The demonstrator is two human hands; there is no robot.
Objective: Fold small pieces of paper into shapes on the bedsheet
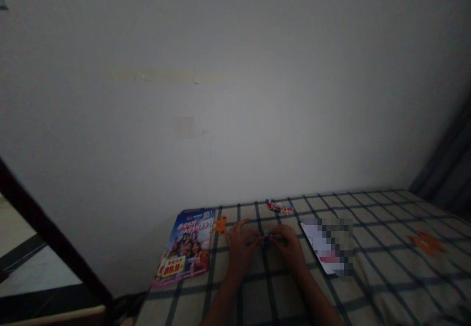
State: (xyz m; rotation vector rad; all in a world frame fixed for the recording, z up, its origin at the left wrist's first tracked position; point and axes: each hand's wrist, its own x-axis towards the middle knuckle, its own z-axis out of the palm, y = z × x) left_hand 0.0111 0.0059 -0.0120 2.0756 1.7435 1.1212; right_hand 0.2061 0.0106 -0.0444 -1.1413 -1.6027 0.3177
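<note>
Between my hands is a small, dark blue and reddish piece, perhaps folded printed paper; it is too small and dim to name surely. My left hand pinches its left side with thumb and forefinger, the other fingers raised. On its right side, the fingertips of my right hand are closed on it. Just left of my left hand lies an orange folded paper figure. Beyond both hands, near the wall, rests a crumpled or folded piece of printed paper.
Colourful printed flyers lie at the left edge of the checked cloth. A tablet or large phone, its screen partly blurred out, is right of my right hand. Another orange folded figure lies far right. A white wall stands behind.
</note>
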